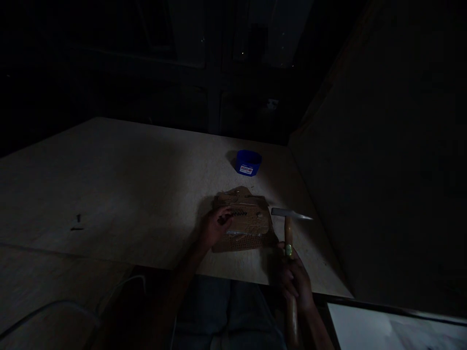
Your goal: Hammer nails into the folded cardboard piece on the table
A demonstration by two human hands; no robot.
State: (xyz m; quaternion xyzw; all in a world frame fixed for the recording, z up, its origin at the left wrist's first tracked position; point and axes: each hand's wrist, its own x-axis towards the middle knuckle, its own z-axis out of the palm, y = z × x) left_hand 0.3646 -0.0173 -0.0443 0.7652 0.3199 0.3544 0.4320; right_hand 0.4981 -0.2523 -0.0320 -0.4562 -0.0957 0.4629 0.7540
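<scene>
The scene is very dim. My right hand is wrapped round the wooden handle of a hammer, its metal head up and to the right of a worn brown cardboard piece. Over the left part of the cardboard, my left hand has its fingers curled together. Its fingertips are at the left end of a row of small dark pieces, which look like nails or screws. Whatever those fingers pinch is too dark to make out.
A blue plastic tub with a white label stands behind the cardboard. Two small dark pieces lie far left on the pale table. A wall panel rises along the right side. A cable runs at the lower left.
</scene>
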